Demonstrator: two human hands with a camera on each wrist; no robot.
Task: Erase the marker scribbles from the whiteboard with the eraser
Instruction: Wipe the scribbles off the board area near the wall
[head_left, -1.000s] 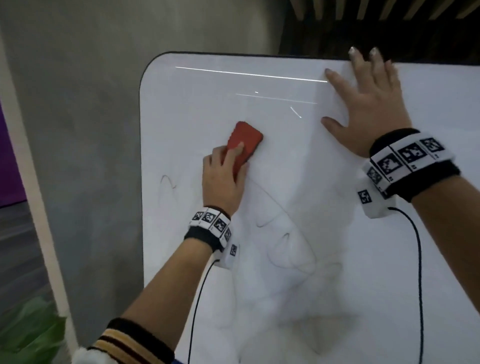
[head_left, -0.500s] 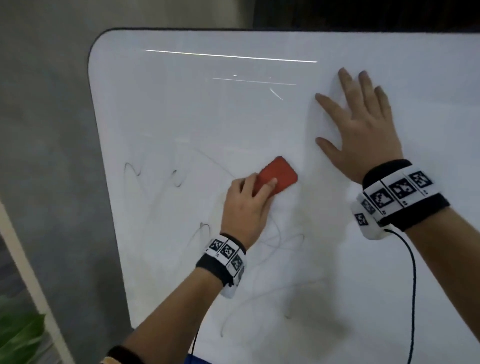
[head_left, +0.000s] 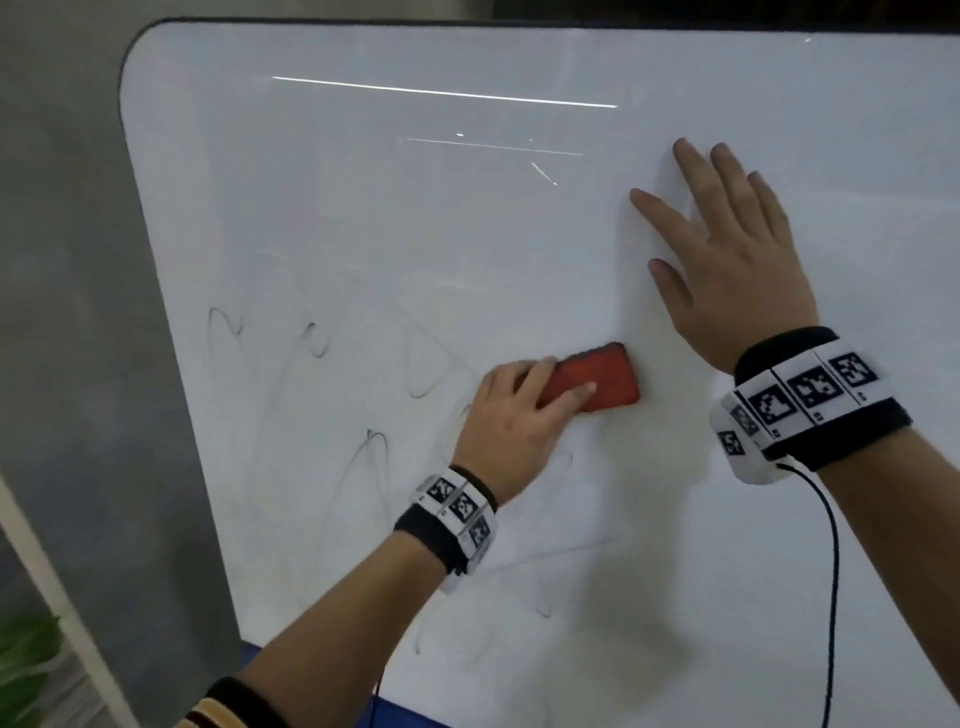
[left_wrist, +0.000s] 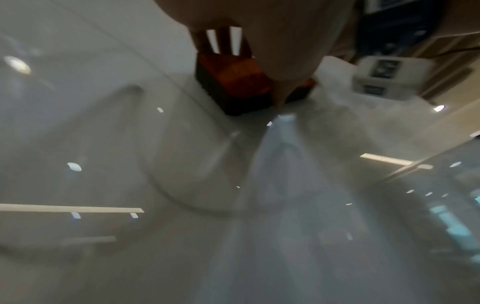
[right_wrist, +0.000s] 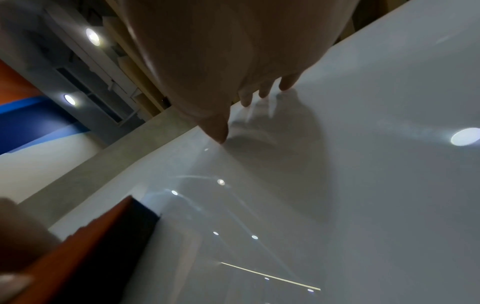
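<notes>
Red eraser in left hand grip on whiteboard; right hand flat, fingers spread.

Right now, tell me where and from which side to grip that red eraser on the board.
Grip the red eraser by its two long edges, coming from its lower-left end, as the left hand does. It lies flat, pad against the whiteboard, so only the red back and narrow sides are free. The right hand lies flat, above right.

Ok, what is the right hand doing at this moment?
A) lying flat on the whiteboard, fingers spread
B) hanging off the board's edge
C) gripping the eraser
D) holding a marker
A: the right hand lies open against the whiteboard, while the left hand holds the red eraser.
</notes>
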